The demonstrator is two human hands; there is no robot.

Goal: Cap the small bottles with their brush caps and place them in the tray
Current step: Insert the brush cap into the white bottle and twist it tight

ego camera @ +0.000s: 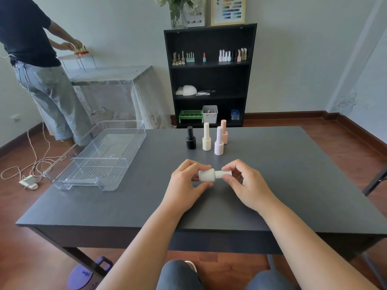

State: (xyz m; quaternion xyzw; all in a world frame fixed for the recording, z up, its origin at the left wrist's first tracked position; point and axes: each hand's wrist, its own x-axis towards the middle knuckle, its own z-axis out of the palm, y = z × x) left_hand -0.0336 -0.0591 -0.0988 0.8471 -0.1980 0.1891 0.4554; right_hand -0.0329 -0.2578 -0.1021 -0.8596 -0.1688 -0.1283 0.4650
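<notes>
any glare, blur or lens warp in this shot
Head view: soft even daylight, faint shadows under the hands; mild glare on the clear tray; wide-angle bending at the edges, the right wall leaning; the white bottle and table reasonably sharp.

- No text, brand, number or sign can be read anywhere in the view.
- Framed chart [228,10] on top of the shelf [210,75]: rows of colour swatches with small print beside them; the print is too small to read.
- Display card [195,14] beside the chart: small marks only, not readable.
- Bottles [211,138] on the surface [272,174]: no label shows.
- White bottle [207,175] in the hands: plain, no label shows.
- Tray [98,158]: clear, no marking shows.
</notes>
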